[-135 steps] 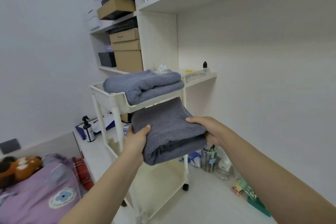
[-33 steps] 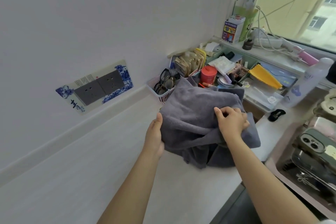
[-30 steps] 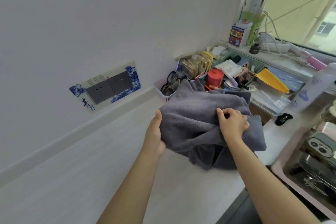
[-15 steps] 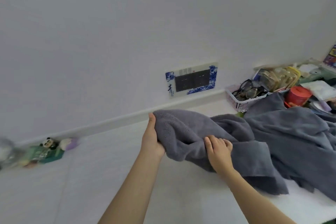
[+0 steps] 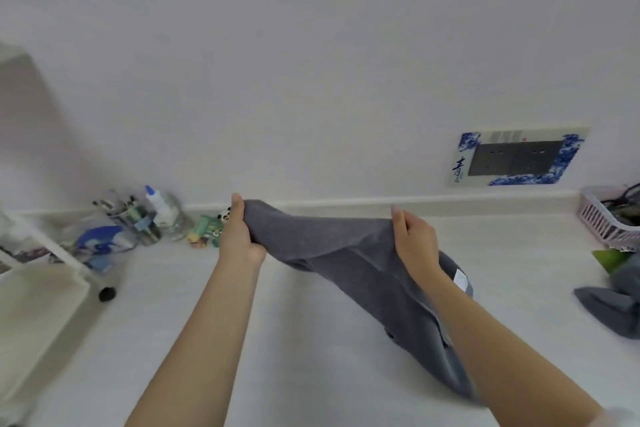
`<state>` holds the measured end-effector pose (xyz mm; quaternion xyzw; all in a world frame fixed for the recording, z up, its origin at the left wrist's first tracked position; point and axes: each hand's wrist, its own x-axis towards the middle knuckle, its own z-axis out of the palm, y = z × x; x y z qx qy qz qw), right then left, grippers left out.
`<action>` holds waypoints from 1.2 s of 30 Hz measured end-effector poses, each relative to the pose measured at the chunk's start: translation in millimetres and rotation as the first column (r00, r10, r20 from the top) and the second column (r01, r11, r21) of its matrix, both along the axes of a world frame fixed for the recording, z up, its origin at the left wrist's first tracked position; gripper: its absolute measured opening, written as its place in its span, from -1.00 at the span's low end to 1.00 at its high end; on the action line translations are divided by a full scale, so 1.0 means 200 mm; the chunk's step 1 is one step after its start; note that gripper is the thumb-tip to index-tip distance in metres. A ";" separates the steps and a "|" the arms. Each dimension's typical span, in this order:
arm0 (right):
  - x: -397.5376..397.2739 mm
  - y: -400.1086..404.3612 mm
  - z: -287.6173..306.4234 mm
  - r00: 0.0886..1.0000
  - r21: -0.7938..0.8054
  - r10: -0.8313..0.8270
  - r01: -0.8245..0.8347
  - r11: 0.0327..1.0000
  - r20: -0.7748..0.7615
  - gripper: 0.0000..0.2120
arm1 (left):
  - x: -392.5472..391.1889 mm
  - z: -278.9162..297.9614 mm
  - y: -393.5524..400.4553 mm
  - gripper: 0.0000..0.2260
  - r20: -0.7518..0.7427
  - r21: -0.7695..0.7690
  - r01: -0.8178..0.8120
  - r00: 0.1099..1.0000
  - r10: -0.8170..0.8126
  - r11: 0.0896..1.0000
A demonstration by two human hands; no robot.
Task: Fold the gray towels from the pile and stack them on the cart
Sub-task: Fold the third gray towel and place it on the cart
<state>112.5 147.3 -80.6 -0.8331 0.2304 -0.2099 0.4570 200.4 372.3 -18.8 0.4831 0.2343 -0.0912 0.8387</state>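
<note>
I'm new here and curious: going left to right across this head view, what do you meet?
Cart → glue bottle → panda figure → left hand → gray towel → right hand → wall socket → pink basket.

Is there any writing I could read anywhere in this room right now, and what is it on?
"青": a large dark blue Chinese character on the left of the blue-and-white outlet surround on the wall.
Small print along the top of that surround: too blurred to read.
White tag on the gray towel: no legible text.
Bottles and packets by the wall: too blurred to read.
</note>
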 end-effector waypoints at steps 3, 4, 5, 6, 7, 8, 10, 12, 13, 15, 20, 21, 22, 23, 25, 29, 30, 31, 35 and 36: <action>0.14 0.09 0.26 0.979 -0.054 0.008 0.003 0.999 0.205 -0.54 | 0.09 0.18 0.14 -0.58 0.245 0.078 -0.177 0.957 0.154 0.981; 0.16 0.11 0.32 0.963 -0.057 0.004 0.012 0.998 0.269 -0.54 | 0.09 0.24 0.17 -0.61 0.323 0.104 -0.247 0.924 0.202 0.964; 0.17 0.12 0.37 0.946 -0.058 -0.006 0.026 0.998 0.324 -0.54 | 0.08 0.28 0.20 -0.66 0.392 0.139 -0.303 0.891 0.229 0.943; 0.17 0.12 0.41 0.928 -0.049 -0.017 0.038 0.998 0.373 -0.54 | 0.07 0.30 0.21 -0.70 0.448 0.175 -0.354 0.860 0.246 0.919; 0.16 0.11 0.43 0.912 -0.039 -0.036 0.057 0.998 0.408 -0.54 | 0.06 0.33 0.22 -0.71 0.491 0.190 -0.386 0.834 0.254 0.903; 0.15 0.11 0.44 0.898 -0.027 -0.058 0.077 0.997 0.436 -0.54 | 0.05 0.33 0.22 -0.70 0.515 0.201 -0.405 0.818 0.255 0.892; 0.13 0.08 0.43 0.884 -0.013 -0.099 0.118 0.993 0.456 -0.54 | 0.04 0.31 0.21 -0.71 0.527 0.205 -0.419 0.809 0.260 0.885; 0.10 0.02 0.38 0.896 -0.015 -0.141 0.162 0.987 0.420 -0.54 | 0.04 0.21 0.18 -0.76 0.493 0.261 -0.412 0.834 0.246 0.873; 0.07 -0.02 0.34 0.907 -0.021 -0.160 0.182 0.983 0.391 -0.53 | 0.04 0.14 0.15 -0.75 0.460 0.329 -0.383 0.863 0.207 0.863; 0.02 -0.09 0.24 0.937 -0.060 -0.181 0.208 0.976 0.299 -0.52 | 0.01 -0.04 0.11 -0.71 0.344 0.512 -0.265 0.935 0.087 0.817; -0.11 -0.28 -0.07 0.973 -0.243 -0.163 0.120 0.963 -0.165 -0.47 | -0.11 -0.50 0.03 -0.70 0.006 0.726 0.132 0.980 -0.199 0.674; -0.13 -0.30 -0.12 0.953 -0.250 -0.145 0.077 0.965 -0.267 -0.44 | -0.14 -0.54 0.01 -0.70 -0.030 0.706 0.173 0.976 -0.215 0.687; -0.15 -0.30 -0.16 0.930 -0.242 -0.121 0.035 0.970 -0.348 -0.40 | -0.16 -0.57 0.00 -0.70 -0.060 0.698 0.208 0.970 -0.234 0.686; -0.16 -0.30 -0.20 0.905 -0.224 -0.094 -0.001 0.975 -0.416 -0.37 | -0.17 -0.59 -0.03 -0.72 -0.088 0.702 0.249 0.960 -0.265 0.667; -0.17 -0.28 -0.26 0.861 -0.216 -0.034 -0.089 0.972 -0.508 -0.37 | -0.20 -0.62 -0.07 -0.77 -0.116 0.729 0.322 0.928 -0.355 0.603; -0.16 -0.19 -0.39 0.818 -0.132 0.208 -0.325 0.937 -0.536 -0.56 | -0.22 -0.73 -0.13 -0.67 -0.195 0.822 0.481 0.741 -0.643 0.305; -0.17 -0.17 -0.45 0.783 -0.089 0.271 -0.382 0.920 -0.559 -0.58 | -0.24 -0.79 -0.13 -0.62 -0.247 0.825 0.524 0.671 -0.699 0.211; -0.19 -0.14 -0.49 0.745 -0.060 0.309 -0.423 0.904 -0.591 -0.57 | -0.26 -0.83 -0.13 -0.58 -0.317 0.817 0.565 0.603 -0.732 0.111; -0.24 -0.10 -0.62 0.706 -0.183 0.232 -0.459 0.869 -0.669 -0.48 | -0.31 -0.98 -0.05 -0.54 -0.551 0.829 0.422 0.496 -0.672 -0.368; -0.23 -0.09 -0.62 0.689 -0.217 0.188 -0.456 0.863 -0.700 -0.45 | -0.32 -0.98 -0.04 -0.54 -0.561 0.828 0.344 0.518 -0.646 -0.443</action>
